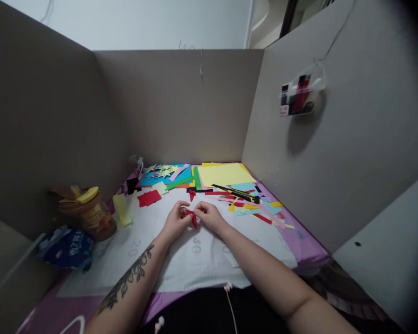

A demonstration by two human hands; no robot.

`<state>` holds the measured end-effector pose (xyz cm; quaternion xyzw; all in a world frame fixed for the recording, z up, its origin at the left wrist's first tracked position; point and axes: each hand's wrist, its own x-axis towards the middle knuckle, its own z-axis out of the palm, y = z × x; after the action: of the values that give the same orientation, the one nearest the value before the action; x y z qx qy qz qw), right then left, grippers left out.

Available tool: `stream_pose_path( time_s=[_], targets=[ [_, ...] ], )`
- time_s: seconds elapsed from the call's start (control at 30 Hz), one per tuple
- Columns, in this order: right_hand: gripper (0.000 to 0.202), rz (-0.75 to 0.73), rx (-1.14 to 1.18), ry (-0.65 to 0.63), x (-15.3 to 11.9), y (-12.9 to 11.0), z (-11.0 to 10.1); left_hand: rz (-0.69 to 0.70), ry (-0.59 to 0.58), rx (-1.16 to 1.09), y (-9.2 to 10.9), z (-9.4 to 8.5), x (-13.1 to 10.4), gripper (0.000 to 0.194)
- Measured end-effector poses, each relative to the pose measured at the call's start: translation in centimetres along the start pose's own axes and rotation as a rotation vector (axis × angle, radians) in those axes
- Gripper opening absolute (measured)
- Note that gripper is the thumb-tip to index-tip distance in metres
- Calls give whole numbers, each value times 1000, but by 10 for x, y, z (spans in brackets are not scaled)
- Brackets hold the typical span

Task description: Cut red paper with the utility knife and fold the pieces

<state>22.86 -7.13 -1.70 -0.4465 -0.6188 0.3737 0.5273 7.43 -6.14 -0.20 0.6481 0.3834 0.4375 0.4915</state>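
A small folded piece of red paper (194, 220) is pinched between my two hands above the white sheet (181, 273). My left hand (177, 218) grips its left side, thumb and fingers closed on it. From the other side, the fingertips of my right hand (209, 216) press together at its upper edge. Just beyond my hands lies another red folded piece (192, 195). A flat red paper stack (149, 198) rests to the left of them. The exact folds between my fingers are partly hidden.
At the back lie pale yellow sheets (226, 175) and a blue sheet (146, 179) with paper stars (165, 170). A black-and-yellow cutter (242, 194) sits among coloured strips on the right. A brown tub (95, 215) and blue packet (68, 248) stand left. Grey partitions (184, 106) enclose the table.
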Motion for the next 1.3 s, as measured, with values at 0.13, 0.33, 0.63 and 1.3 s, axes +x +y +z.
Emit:
stream_pose_path(
  time_s=[0.13, 0.33, 0.63, 1.3],
  targets=[
    [14, 42, -28, -29, -1, -1, 1, -2, 5, -56, -1, -1, 0, 33],
    [14, 78, -39, -103, -3, -5, 0, -48, 21, -92, -1, -3, 2, 31],
    [15, 59, -61, -59, 1, 4, -1, -91, 95, -43, 6, -3, 2, 34],
    [20, 0, -384, 129, 28, 8, -20, -99, 70, 52, -10, -12, -2, 34]
  ],
)
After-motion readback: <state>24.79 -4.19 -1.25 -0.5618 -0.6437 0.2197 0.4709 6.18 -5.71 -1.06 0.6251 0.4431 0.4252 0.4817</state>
